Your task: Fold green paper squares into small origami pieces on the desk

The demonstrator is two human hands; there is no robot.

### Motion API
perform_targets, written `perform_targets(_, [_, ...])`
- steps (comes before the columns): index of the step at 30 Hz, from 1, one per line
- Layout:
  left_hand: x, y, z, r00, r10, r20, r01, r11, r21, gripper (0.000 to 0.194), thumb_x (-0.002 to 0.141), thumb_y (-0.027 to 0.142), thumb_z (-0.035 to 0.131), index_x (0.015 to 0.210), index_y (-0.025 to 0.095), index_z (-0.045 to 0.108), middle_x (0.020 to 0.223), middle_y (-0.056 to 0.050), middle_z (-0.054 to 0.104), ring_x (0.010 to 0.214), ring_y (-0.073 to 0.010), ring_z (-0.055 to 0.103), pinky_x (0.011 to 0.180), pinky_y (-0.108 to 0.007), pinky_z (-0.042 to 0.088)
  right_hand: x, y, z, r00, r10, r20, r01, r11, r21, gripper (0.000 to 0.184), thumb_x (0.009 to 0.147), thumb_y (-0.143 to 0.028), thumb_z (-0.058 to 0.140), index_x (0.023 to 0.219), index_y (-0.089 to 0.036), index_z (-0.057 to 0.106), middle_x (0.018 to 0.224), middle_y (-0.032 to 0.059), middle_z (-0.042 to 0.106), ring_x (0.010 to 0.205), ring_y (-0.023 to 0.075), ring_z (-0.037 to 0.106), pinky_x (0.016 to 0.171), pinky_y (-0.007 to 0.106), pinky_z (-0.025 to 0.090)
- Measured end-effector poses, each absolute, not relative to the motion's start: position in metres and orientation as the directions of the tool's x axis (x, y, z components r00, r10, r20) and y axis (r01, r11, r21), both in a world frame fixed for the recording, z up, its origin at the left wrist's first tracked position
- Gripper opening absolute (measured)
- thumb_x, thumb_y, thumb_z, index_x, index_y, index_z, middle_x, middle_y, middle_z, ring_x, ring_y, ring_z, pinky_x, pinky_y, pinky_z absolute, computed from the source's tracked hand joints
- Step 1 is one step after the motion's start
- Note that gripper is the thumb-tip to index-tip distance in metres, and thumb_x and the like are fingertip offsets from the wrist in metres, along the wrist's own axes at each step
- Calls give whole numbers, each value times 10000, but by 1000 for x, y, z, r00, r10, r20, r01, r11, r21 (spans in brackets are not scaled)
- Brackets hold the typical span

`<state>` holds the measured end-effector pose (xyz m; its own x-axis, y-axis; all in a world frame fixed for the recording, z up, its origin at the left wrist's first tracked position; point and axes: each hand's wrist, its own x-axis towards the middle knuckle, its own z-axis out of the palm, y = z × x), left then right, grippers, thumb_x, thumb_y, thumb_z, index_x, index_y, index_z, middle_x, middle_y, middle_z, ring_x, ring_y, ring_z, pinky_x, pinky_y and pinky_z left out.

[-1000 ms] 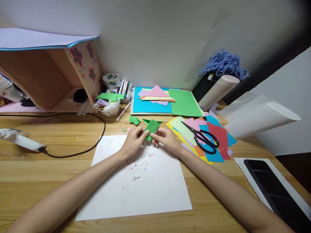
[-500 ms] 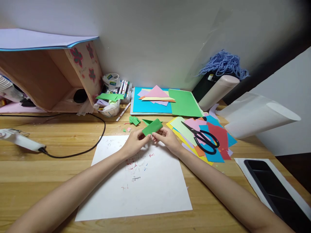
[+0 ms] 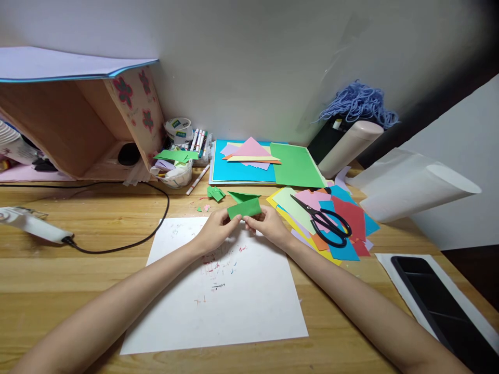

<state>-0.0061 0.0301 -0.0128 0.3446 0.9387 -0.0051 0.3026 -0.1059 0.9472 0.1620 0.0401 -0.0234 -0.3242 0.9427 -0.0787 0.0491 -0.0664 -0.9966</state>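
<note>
Both my hands pinch a small folded piece of green paper [image 3: 244, 208] just above the far edge of a white sheet [image 3: 218, 291] on the wooden desk. My left hand [image 3: 214, 232] grips its left end with fingertips closed. My right hand [image 3: 268, 225] holds the right end, thumb and fingers pressed on it. The green piece lies nearly level between them.
Black scissors [image 3: 327, 222] rest on a spread of coloured papers [image 3: 343, 228] to the right. Blue and green sheets [image 3: 268, 165] lie at the back, with green scraps [image 3: 215, 193] nearby. A glue gun [image 3: 31, 224] and its black cord [image 3: 128, 241] are on the left. A black tray [image 3: 444, 306] sits at the right.
The green piece has turned from steeply tilted to nearly level between my fingertips. Both hands stay in the same spot.
</note>
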Motion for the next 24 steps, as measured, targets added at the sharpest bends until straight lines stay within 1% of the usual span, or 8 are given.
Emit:
perform_targets(5, [-7,34,-15,311,950,-22,268,-66,961,322,809,321,461,535,175,374,456,54,356,433,-74,327,443,-224,236,161,42,-21,-285,956,-64,33,-57,-998,206,683,-327,646,675,-161,525,526,-31,559,414,68,469,433,215,386])
perform_targets(9, [-8,34,-15,320,947,-24,231,-53,972,340,810,293,455,507,174,354,455,53,347,443,-76,323,465,-229,253,163,41,-20,-241,969,-48,11,-47,-999,252,702,-343,638,616,-171,474,520,-32,560,405,60,450,426,208,375])
perform_targets(12, [-8,33,-16,254,967,16,205,-70,976,313,819,331,477,561,165,412,510,43,408,493,-88,390,500,-224,304,163,42,-22,-249,968,-18,1,-19,-1000,252,719,-355,635,634,-170,485,536,-32,560,425,63,458,439,207,382])
perform_targets(15, [-7,33,-16,128,987,94,184,-117,976,264,813,370,517,658,159,487,601,26,489,574,-103,466,554,-220,361,162,42,-23,-257,966,3,12,7,-1000,220,729,-355,633,705,-162,531,575,-24,569,461,74,492,466,213,412])
perform_targets(17, [-7,35,-17,75,990,117,184,-129,974,246,805,376,540,695,157,515,646,13,523,610,-111,497,581,-222,386,161,41,-24,-238,971,4,18,8,-1000,217,729,-355,635,754,-158,549,608,-14,585,486,84,519,484,221,438])
perform_targets(20, [-8,36,-18,60,990,129,195,-139,971,237,802,372,549,706,156,530,673,0,547,635,-121,522,597,-228,402,159,40,-24,-216,976,-5,8,-3,-1000,235,724,-371,639,779,-156,560,653,4,606,531,101,553,518,239,476])
perform_targets(24, [-8,36,-19,57,987,147,184,-155,971,216,816,351,535,713,160,524,673,-3,562,645,-129,539,601,-233,410,159,41,-23,-153,988,-23,-19,-26,-999,267,716,-412,638,726,-168,531,657,-4,583,552,114,570,540,260,503])
